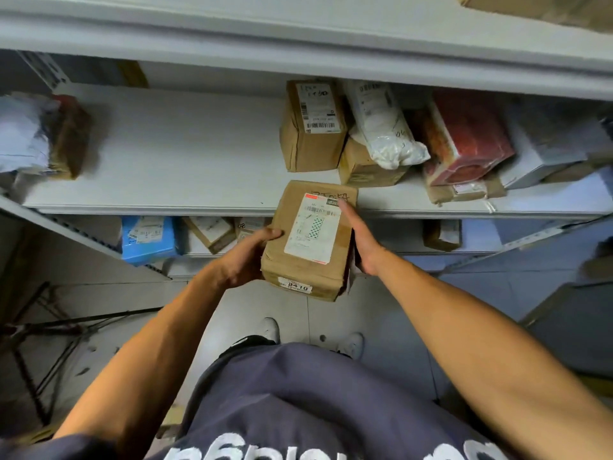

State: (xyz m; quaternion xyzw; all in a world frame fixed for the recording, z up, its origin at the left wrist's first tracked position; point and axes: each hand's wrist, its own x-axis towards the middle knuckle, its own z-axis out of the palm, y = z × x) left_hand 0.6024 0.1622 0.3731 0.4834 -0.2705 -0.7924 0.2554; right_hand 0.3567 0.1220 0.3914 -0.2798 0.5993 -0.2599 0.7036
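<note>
Here a brown taped parcel (311, 240), white shipping label (313, 227) on top (a small 0410 sticker on its near end), hangs over the shelf's (166, 207) front lip. The left hand (243, 257) grips its 9 o'clock side, thumb curled on top; the right hand (363, 242) presses flat at 3 o'clock, fingers straight.

One held parcel (308, 227), one red box (471, 137), one blue box (149, 240)
</note>
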